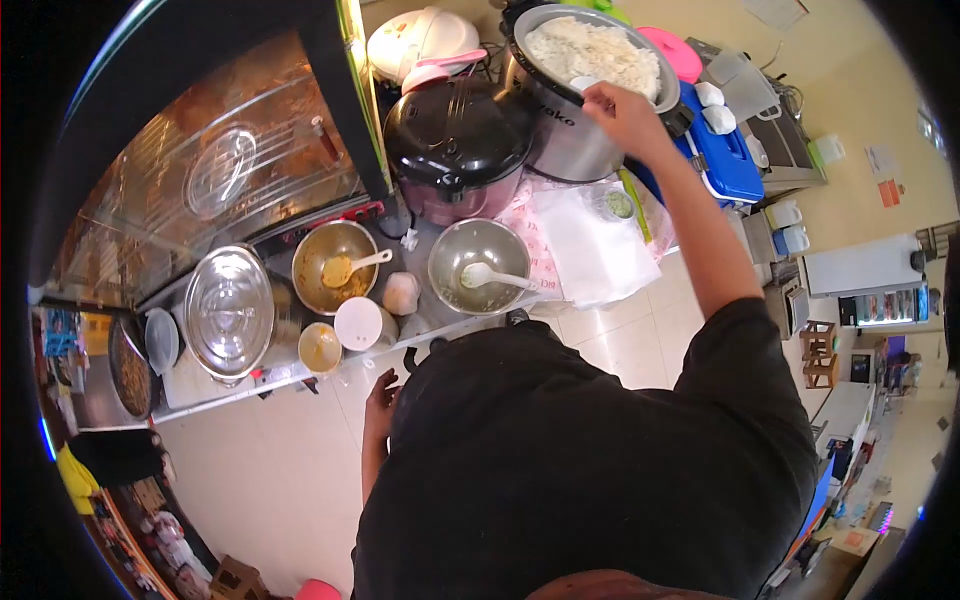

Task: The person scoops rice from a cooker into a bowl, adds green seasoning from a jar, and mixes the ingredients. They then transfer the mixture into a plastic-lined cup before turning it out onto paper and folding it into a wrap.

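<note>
Rice [590, 50] fills the open cooker [560, 140] at the counter's far end, right hand [622, 112] closed on a white scoop [583, 84] at its near rim, left hand [381, 397] hanging loose and empty by the counter edge; best to dig shallow, lift level.

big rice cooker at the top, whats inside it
The rice cooker is open and holds white rice. The right hand reaches over its rim, covering part of a white scoop.
</note>
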The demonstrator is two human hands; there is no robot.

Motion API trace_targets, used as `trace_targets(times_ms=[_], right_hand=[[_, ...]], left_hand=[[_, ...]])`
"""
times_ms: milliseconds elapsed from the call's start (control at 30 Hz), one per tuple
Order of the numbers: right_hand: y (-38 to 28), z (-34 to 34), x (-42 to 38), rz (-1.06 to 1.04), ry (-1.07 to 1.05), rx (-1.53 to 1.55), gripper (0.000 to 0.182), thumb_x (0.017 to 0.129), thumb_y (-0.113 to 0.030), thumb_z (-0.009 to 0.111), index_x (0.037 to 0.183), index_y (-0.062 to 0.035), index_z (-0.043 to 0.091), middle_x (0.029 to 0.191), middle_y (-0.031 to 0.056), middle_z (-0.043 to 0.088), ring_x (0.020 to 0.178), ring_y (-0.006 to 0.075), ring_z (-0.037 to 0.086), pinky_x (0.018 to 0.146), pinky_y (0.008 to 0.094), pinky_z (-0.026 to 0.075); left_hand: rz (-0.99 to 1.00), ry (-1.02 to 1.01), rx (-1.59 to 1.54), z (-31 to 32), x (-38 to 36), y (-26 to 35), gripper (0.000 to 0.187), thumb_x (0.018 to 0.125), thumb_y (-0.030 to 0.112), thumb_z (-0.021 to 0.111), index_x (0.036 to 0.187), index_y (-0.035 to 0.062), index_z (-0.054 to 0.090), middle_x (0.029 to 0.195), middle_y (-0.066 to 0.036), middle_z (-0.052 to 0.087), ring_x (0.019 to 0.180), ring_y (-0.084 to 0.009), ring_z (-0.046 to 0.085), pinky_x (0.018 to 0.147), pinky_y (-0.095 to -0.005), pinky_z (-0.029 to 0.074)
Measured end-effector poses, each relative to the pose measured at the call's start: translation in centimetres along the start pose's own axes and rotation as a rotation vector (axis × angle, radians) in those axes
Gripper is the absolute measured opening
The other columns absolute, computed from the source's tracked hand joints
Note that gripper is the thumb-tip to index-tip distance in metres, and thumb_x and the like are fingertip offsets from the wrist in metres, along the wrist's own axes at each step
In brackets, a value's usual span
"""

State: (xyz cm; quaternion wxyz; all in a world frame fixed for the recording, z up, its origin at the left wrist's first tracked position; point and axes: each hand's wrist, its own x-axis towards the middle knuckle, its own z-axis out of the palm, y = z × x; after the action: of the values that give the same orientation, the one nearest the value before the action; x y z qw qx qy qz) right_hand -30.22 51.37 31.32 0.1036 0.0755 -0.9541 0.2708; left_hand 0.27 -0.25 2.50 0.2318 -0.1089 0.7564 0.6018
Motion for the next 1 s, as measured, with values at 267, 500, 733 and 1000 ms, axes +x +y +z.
trace_targets(times_ms=[267,500,733,1000], right_hand=[[14.6,-1.0,10.4,0.097,-0.346,-0.637,0.034,0.078,-0.022,0.079,0.107,-0.0062,0.071,0.101,0.0161,0.073,0.097,0.0311,0.069,0.084,0.0409,0.054],[15.2,-2.7,15.6,-0.23,-0.412,-0.569,0.022,0.083,-0.01,0.066,0.104,-0.0055,0.07,0.108,0.0193,0.071,0.101,0.0339,0.068,0.083,0.0436,0.054],[13.1,-4.6,20.8,-0.445,-0.41,-0.926,0.02,0.079,-0.004,0.065,0.098,-0.0073,0.07,0.099,0.0157,0.071,0.094,0.0347,0.069,0.076,0.0461,0.056],[14.8,2.7,18.7,-0.715,-0.654,-0.677,0.02,0.081,-0.009,0.06,0.094,-0.0084,0.075,0.09,0.0157,0.073,0.085,0.0345,0.071,0.071,0.0458,0.056]], left_hand=[[-0.033,-0.004,0.133,3.8,1.3,3.8,0.054,0.094,0.013,0.067,0.143,0.0006,0.047,0.131,-0.022,0.06,0.109,-0.0279,0.067,0.089,-0.0371,0.055],[-0.134,0.126,0.028,10.8,-0.4,2.5,0.056,0.093,0.013,0.068,0.142,-0.0022,0.046,0.13,-0.024,0.061,0.107,-0.0291,0.068,0.087,-0.0384,0.056],[-0.301,0.297,-0.012,19.7,-3.9,4.1,0.056,0.091,0.011,0.069,0.141,-0.0014,0.048,0.133,-0.024,0.059,0.11,-0.0289,0.067,0.087,-0.0382,0.056],[-0.311,0.443,-0.222,24.6,-5.9,-0.8,0.043,0.099,0.011,0.056,0.141,0.0005,0.049,0.13,-0.021,0.06,0.112,-0.0271,0.062,0.091,-0.0389,0.053]])
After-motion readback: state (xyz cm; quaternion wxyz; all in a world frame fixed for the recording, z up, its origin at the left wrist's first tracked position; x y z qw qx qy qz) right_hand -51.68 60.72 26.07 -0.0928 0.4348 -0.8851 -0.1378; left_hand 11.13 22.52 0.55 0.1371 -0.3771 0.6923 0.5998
